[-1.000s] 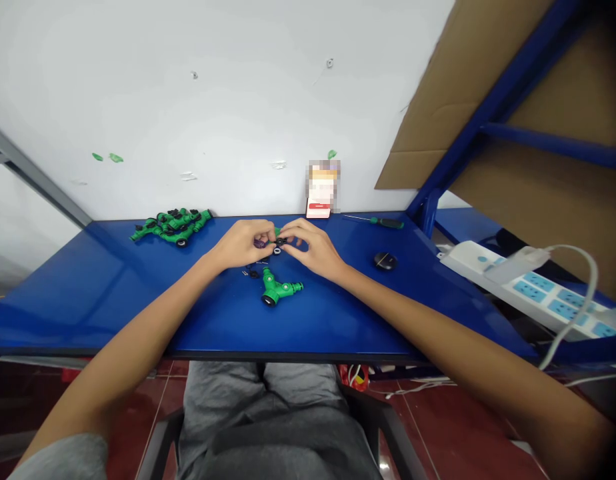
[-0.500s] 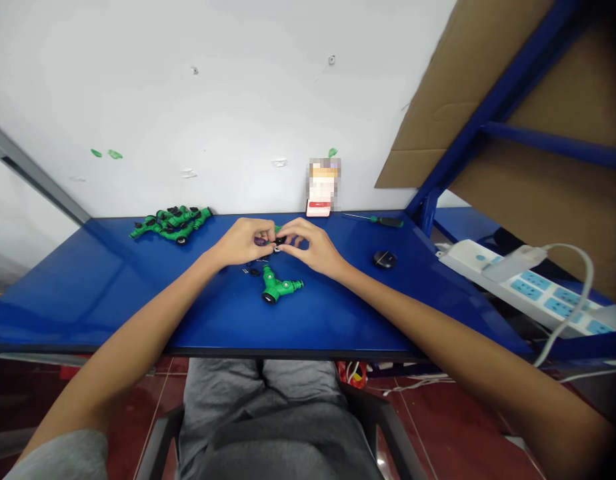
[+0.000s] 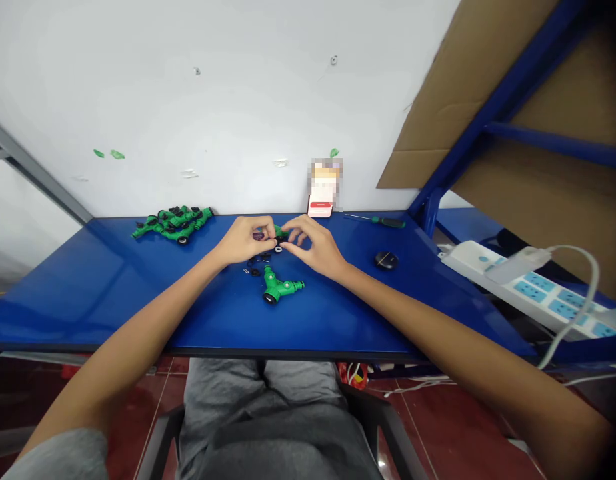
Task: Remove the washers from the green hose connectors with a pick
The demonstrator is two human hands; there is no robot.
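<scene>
The right hand has opened up a little since half a second ago, so its pointing finger and thumb are farther apart. The left hand has stayed almost in the same spot. Now both hands are close together near the far edge of the table, around its middle.

The left fingers are curled, with the thumb near the pointing finger. The right fingers are bent, with a gap above the thumb. A small black part is between the two hands, and a bit of a green part shows just behind it. I cannot tell which fingers have hold of them. A little white ring is just below the black part.

A green Y-shaped piece lies nearer the front edge, and tiny black bits lie to its left. A pile of green pieces sits by the far left corner. A phone leans on the wall at the far edge. A screwdriver lies by the far right corner, and a round black thing is near the right edge.
</scene>
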